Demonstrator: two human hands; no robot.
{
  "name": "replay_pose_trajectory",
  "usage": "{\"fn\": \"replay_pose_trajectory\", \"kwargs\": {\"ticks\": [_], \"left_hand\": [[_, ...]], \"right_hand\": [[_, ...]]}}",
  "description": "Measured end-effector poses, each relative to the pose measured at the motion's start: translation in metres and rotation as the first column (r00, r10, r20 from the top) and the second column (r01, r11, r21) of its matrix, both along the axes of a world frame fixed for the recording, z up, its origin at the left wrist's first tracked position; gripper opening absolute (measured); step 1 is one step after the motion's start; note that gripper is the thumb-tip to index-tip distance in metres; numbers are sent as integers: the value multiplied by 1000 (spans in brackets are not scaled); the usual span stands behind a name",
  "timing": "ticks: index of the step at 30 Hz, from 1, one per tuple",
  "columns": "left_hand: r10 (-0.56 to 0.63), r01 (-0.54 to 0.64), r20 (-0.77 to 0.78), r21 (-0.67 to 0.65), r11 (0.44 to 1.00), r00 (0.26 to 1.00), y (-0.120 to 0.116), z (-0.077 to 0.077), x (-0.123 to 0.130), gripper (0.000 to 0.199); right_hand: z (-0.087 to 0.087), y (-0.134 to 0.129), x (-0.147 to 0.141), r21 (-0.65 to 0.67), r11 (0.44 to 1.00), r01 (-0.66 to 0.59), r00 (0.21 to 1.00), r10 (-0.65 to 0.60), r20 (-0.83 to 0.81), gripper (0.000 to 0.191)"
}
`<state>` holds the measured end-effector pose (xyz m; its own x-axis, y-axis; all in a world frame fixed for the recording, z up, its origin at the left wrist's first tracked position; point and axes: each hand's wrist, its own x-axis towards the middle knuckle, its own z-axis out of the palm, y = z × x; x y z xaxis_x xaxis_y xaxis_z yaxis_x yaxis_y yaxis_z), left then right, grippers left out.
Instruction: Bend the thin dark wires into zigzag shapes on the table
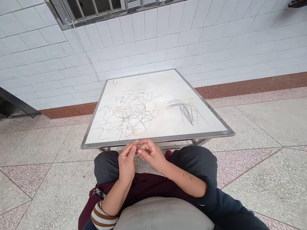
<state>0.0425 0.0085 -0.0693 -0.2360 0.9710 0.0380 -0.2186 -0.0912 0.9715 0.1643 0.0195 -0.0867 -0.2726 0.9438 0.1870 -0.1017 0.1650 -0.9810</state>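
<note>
My left hand (127,158) is closed in a pinch just off the near edge of the table (163,86). Between its thumb and fingers is a small tan piece (136,141), too small to name. Close beside it, my right hand (151,156) has thumb and index finger brought together near the left fingertips; whatever they hold, if anything, does not show. Beyond my hands, thin dark wavy strands (134,116) spread in a tangle over the tabletop's left half. A straighter, denser cluster of dark strands (188,111) lies on the right half.
A small white and red object (114,82) sits at the table's far left corner. The tabletop has a grey metal border (158,138). Behind it rises a white tiled wall (148,41) with a barred window (103,8). My knees (196,159) are at the near edge.
</note>
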Motion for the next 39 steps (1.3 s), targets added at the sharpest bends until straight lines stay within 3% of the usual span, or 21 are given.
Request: {"fn": "replay_pose_trajectory", "kwargs": {"ticks": [5, 14, 19, 23, 27, 31, 39], "left_hand": [[58, -53, 127, -39, 998, 990, 4, 3, -10, 25], [8, -1, 170, -42, 999, 985, 5, 2, -9, 24], [67, -56, 229, -56, 997, 971, 12, 9, -17, 27], [56, -44, 238, -52, 998, 970, 11, 8, -15, 28], [-10, 24, 199, -65, 998, 980, 6, 2, -9, 30], [2, 12, 193, -71, 997, 981, 6, 0, -11, 29], [9, -4, 116, -45, 999, 993, 6, -1, -15, 32]], "right_hand": [[-3, 1, 0, -105, 983, -150, 987, 143, -71, 18], [-2, -2, -2, -101, 983, -156, 987, 150, -66, 19], [-1, -2, -2, -101, 979, -180, 984, 178, -28, 19], [0, -3, -3, -85, 990, -112, 994, 113, 5, 16], [-2, -4, -4, 21, 1000, 8, 993, -11, 117, 12], [-5, -3, -3, 102, 995, 21, 983, -39, 180, 12], [-7, -2, -4, 126, 991, 39, 989, -56, 134, 11]]}}
